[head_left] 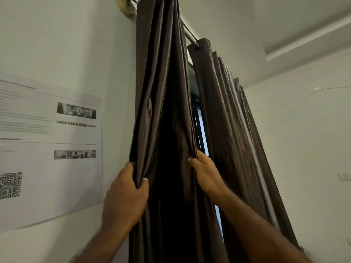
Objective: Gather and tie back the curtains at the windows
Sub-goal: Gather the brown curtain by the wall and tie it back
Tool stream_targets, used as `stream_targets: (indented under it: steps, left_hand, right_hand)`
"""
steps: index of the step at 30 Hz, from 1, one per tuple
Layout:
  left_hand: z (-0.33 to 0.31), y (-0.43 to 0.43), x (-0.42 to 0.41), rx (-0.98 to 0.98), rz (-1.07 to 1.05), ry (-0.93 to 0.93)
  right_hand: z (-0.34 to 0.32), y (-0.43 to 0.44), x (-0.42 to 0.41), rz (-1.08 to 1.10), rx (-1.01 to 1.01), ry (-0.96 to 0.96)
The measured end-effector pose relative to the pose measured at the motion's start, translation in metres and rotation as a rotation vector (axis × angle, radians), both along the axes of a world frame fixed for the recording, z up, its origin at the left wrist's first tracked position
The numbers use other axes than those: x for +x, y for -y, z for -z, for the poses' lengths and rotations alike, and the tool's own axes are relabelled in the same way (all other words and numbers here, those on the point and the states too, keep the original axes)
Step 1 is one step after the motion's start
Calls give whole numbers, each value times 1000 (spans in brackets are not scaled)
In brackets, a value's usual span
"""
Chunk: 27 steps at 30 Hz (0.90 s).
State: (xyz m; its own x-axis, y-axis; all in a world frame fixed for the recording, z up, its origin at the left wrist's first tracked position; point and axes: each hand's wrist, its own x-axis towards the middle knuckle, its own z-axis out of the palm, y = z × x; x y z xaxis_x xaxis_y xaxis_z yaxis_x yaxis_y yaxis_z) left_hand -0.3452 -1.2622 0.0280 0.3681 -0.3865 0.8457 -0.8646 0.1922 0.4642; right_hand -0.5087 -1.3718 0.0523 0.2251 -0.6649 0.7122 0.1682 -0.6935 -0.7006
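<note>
The left hand (126,192) grips the wall-side edge of the left curtain (163,92), fingers curled around bunched folds. The right hand (206,171) pinches its window-side edge. The right curtain (228,114) hangs just beside it on the rod (189,36), a paper sheet (47,149) taped to the wall.

Single head-worn view, wide-angle. Camera stands close to the left curtain (163,92), facing it and tilted upward along the folds toward the rod (188,36) and the ceiling (303,19). Both forearms enter from the bottom edge. The left hand (125,194) and right hand (205,173) sit near, low in the middle of the frame, each gripping folds of the left curtain. The wall with a printed sheet (47,139) fills the left side, very near and seen at a slant. The right curtain (228,120) leans away to the right, farther off. A narrow strip of window (201,126) shows between the curtains, centre frame.
</note>
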Motion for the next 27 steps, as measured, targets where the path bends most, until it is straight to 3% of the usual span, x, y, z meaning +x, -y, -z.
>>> stream_targets:
  steps: [3,8,12,15,18,21,24,27]
  left_hand:
    - [-5,9,-8,-31,35,-3]
    - [-9,28,-19,2,60,26]
    - [-6,35,-28,-22,51,55]
    - [-3,35,-22,-115,-21,198]
    - [-1,38,-14,-83,-99,305]
    - [3,40,-16,-120,-2,231]
    - [5,41,-19,-163,118,192]
    - [8,42,-24,-106,118,299]
  right_hand:
    - [-5,5,-3,-131,97,-1]
    - [-5,9,6,-137,73,24]
    - [-6,9,22,-2,-57,-71]
    - [-8,15,26,15,-60,-151]
    - [-7,17,20,-186,60,-53]
    - [-6,19,14,-227,150,2]
    - [-7,18,14,-225,123,25]
    - [-9,14,21,-265,25,28]
